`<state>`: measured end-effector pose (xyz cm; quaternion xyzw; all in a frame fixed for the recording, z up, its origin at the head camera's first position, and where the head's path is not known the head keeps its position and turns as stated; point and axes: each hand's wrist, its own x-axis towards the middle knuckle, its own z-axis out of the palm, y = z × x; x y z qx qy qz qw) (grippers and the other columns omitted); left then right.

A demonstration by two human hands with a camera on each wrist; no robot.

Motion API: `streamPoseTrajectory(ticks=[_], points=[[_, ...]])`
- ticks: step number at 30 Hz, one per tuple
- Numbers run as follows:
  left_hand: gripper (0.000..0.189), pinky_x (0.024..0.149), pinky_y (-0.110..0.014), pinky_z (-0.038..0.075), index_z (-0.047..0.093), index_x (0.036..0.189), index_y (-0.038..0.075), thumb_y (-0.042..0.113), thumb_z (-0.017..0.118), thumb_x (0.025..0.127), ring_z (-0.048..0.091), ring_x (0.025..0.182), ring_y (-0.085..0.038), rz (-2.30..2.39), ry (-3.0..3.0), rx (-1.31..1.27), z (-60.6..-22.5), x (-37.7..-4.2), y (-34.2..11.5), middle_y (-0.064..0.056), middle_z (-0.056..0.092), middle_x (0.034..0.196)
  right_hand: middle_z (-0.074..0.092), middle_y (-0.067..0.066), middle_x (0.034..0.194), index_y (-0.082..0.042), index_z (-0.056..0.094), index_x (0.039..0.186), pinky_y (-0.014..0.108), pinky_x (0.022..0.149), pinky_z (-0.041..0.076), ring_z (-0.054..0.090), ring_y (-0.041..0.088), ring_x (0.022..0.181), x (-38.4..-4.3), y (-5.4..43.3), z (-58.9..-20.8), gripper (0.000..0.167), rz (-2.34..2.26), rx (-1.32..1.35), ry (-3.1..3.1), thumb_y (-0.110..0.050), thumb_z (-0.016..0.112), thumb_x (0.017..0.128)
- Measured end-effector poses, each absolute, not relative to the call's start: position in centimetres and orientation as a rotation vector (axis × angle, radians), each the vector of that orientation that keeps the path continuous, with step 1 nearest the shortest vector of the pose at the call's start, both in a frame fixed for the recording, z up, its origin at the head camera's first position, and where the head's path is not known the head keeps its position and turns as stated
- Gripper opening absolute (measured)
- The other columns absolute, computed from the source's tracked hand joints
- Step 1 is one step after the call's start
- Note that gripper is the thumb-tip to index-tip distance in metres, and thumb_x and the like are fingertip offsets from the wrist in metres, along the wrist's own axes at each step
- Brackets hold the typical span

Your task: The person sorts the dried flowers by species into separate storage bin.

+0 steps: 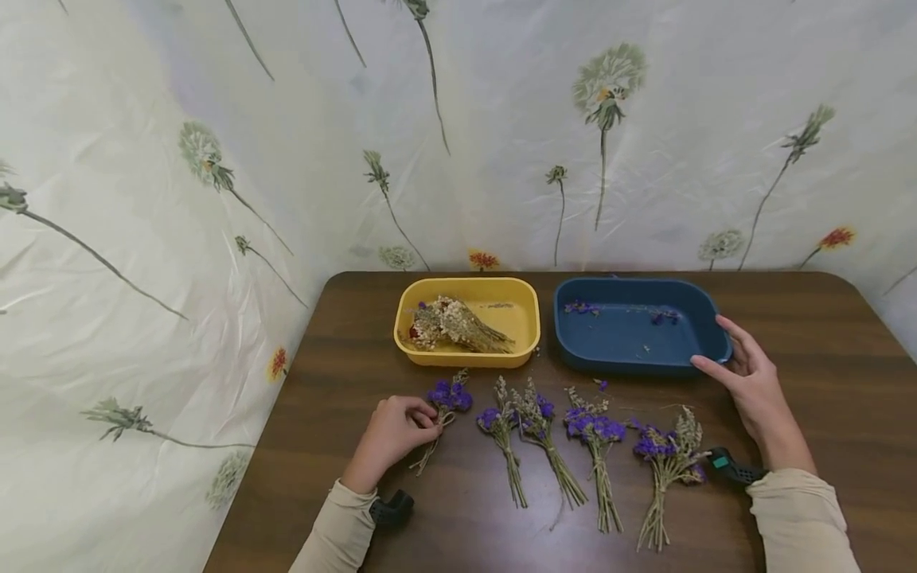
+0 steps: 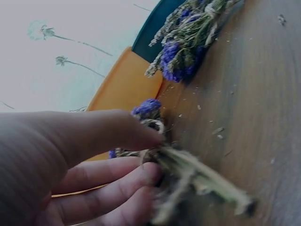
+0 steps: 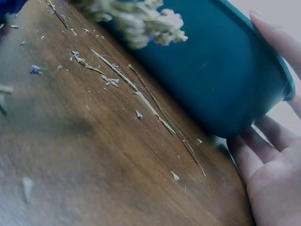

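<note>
My left hand [image 1: 401, 430] pinches a small tied bunch of purple dried flowers [image 1: 450, 395] by its stems, low over the table's left part. In the left wrist view, thumb and fingers meet at the twine, and the cut stems [image 2: 207, 176] stick out past them. At the right end of the blue tray [image 1: 637, 362], my right hand [image 1: 752, 382] grips the corner, thumb at the front rim and fingers round the outer side. Several more bunches, including one at the right [image 1: 662, 461], lie in a row between the hands, flower heads towards the trays.
A yellow tray [image 1: 473, 360] stands left of the blue one, holding a pale dried bouquet [image 1: 458, 322]. Purple scraps [image 1: 665, 316] lie inside the blue tray. Loose stems [image 3: 141, 94] and crumbs litter the brown table [image 1: 444, 525]. A flower-patterned sheet [image 1: 487, 159] hangs behind.
</note>
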<state>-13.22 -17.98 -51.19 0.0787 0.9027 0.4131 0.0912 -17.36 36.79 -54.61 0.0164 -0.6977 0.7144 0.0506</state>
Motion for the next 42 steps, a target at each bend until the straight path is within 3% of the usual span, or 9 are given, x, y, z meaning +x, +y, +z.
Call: streamPoseTrajectory(ticks=[6, 18, 25, 31, 36, 42], points=[[0.014, 0.067, -0.024, 0.058, 0.08, 0.1, 0.01, 0.013, 0.082, 0.086, 0.069, 0.066, -0.006, 1.266, 2.593, 0.304, -51.0, -13.3, -18.3, 0.001, 0.077, 0.083, 0.018, -0.013, 0.173, -0.025, 0.029, 0.165, 0.001, 0.095, 0.037, 0.012, 0.003, 0.16, -17.4, 36.9, -54.4, 0.078, 2.174, 0.04, -2.135, 0.003, 0.062, 0.1], [0.014, 0.07, -0.024, 0.058, 0.08, 0.101, 0.008, 0.012, 0.08, 0.087, 0.07, 0.077, -0.013, 1.406, 2.456, 0.269, -50.7, -13.3, -18.9, -0.005, 0.077, 0.09, 0.024, -0.007, 0.172, -0.024, 0.03, 0.164, 0.001, 0.091, 0.042, 0.041, -0.004, 0.142, -17.1, 36.7, -54.6, 0.078, 2.184, 0.07, -2.109, 0.004, 0.063, 0.099], [0.02, 0.069, -0.026, 0.059, 0.078, 0.106, 0.004, 0.014, 0.08, 0.088, 0.071, 0.081, -0.014, 1.492, 2.313, 0.246, -50.3, -13.4, -19.5, -0.01, 0.077, 0.095, 0.019, -0.012, 0.173, -0.027, 0.029, 0.164, 0.001, 0.092, 0.038, 0.022, 0.001, 0.156, -17.2, 36.9, -54.6, 0.078, 2.154, 0.025, -2.157, 0.001, 0.063, 0.1], [0.023, 0.068, -0.029, 0.061, 0.075, 0.109, -0.001, 0.011, 0.078, 0.09, 0.071, 0.081, -0.013, 1.524, 2.217, 0.313, -49.7, -13.6, -19.6, -0.014, 0.077, 0.096, 0.02, -0.008, 0.173, -0.026, 0.03, 0.164, 0.001, 0.092, 0.039, 0.03, 0.001, 0.152, -17.2, 36.8, -54.6, 0.078, 2.148, 0.023, -2.153, 0.001, 0.064, 0.099], [0.021, 0.067, -0.034, 0.062, 0.074, 0.108, -0.002, 0.01, 0.077, 0.091, 0.07, 0.078, -0.012, 1.524, 2.175, 0.394, -49.3, -13.7, -19.2, -0.012, 0.076, 0.093, 0.019, -0.01, 0.173, -0.025, 0.029, 0.165, 0.002, 0.092, 0.038, 0.023, 0.004, 0.157, -17.2, 36.7, -54.6, 0.078, 2.159, 0.027, -2.151, 0.001, 0.063, 0.1], [0.015, 0.065, -0.042, 0.063, 0.072, 0.104, -0.002, 0.006, 0.075, 0.092, 0.068, 0.07, -0.013, 1.55, 2.146, 0.484, -48.3, -14.5, -18.1, -0.01, 0.072, 0.087, 0.021, -0.006, 0.173, -0.023, 0.03, 0.164, 0.002, 0.093, 0.039, 0.027, 0.005, 0.156, -17.2, 36.7, -54.6, 0.078, 2.157, 0.004, -2.141, 0.002, 0.064, 0.099]])
